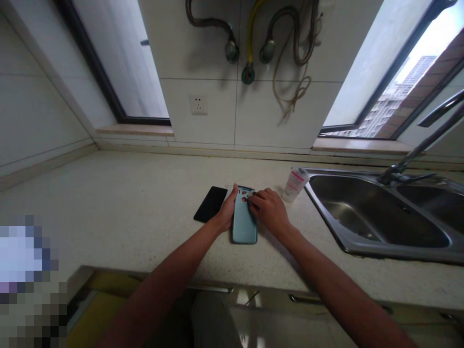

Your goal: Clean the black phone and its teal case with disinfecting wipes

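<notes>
Smooth pale-blue phone case [245, 223], left hand [227, 210] clamped on its left edge, right hand [268, 207] at camera cutouts [244, 198], grip unclear, flat black smartphone [211, 203] alongside, speckled countertop [141, 198] stretching left.

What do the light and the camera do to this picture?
Head view, right: glaringly bright window, glinting metal sink; head view, top: soft shadows beside the hoses; head view, lower left: a pixelated patch; head view, centre: fine detail on the blue-green phone case looks soft.
</notes>
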